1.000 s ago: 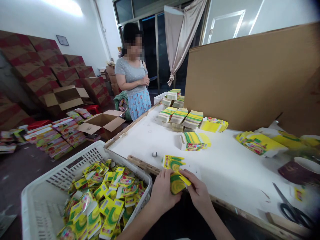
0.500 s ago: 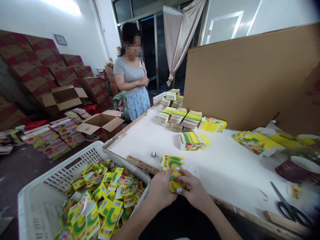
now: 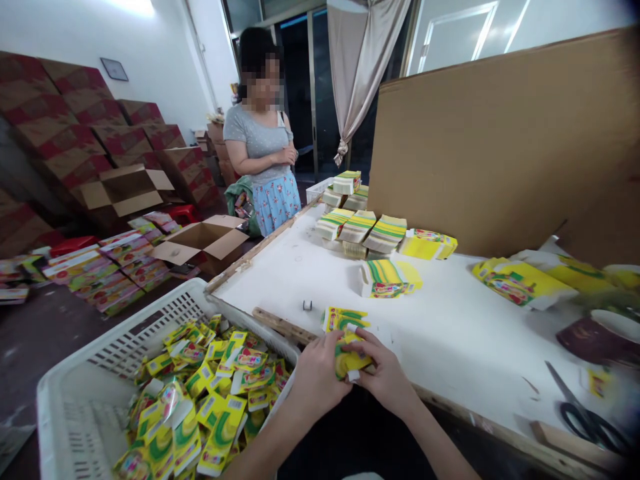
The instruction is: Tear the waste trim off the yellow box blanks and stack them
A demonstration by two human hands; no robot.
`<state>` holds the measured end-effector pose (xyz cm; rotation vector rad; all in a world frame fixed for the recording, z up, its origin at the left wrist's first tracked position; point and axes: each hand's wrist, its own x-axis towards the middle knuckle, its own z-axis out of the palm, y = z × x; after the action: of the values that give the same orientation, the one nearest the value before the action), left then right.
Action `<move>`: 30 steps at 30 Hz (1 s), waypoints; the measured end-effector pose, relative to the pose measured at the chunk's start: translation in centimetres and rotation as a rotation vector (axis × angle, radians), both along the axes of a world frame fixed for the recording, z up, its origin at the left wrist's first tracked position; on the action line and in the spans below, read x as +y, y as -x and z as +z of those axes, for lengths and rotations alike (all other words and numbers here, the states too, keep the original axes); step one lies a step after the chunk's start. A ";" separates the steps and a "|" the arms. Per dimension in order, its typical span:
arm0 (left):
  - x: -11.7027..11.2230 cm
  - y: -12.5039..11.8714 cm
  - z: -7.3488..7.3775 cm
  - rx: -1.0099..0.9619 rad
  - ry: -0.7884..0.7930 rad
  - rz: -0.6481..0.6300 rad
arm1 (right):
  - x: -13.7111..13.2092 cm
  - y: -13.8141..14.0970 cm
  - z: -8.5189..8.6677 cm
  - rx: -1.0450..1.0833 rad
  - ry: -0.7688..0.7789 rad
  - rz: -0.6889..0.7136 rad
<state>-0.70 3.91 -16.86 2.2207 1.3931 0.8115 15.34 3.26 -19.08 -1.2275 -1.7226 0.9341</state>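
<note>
Both my hands grip one small yellow and green carton (image 3: 349,359) at the near edge of the white table (image 3: 450,333). My left hand (image 3: 318,377) wraps its left side with curled fingers. My right hand (image 3: 385,373) pinches its right side and top. A flat stack of the same cartons (image 3: 344,319) lies on the table just beyond my fingers. A white plastic basket (image 3: 100,373) at my left holds several folded yellow and green cartons (image 3: 210,400).
Stacks of flat cartons (image 3: 360,227) sit at the table's far end, with more packs (image 3: 520,283) at right. Scissors (image 3: 585,413) and a dark cup (image 3: 595,340) lie at right. A large cardboard sheet (image 3: 500,140) stands behind. A person (image 3: 263,140) stands by open boxes (image 3: 203,240).
The carton has gone from partly flat with a flap out to folded up tight between both hands. My hands moved slightly up toward the table edge.
</note>
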 end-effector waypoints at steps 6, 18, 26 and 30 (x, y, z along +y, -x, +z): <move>-1.0 0.6 -1.0 -0.024 0.023 0.047 | -0.8 1.5 -1.0 0.033 -0.019 0.082; 2.8 14.4 -2.0 0.575 0.035 0.400 | -1.7 -3.6 0.0 -0.084 -0.011 -0.156; 12.2 5.3 -3.8 0.296 -0.167 0.084 | -2.1 -4.9 0.5 -0.127 -0.022 -0.226; 14.1 4.2 -4.1 0.205 -0.162 0.068 | -2.5 -5.4 0.3 -0.082 -0.031 -0.255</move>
<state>-4.89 18.00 -20.95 2.4501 1.5536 0.7608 20.75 0.81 -18.77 -1.4428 -1.5899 0.7115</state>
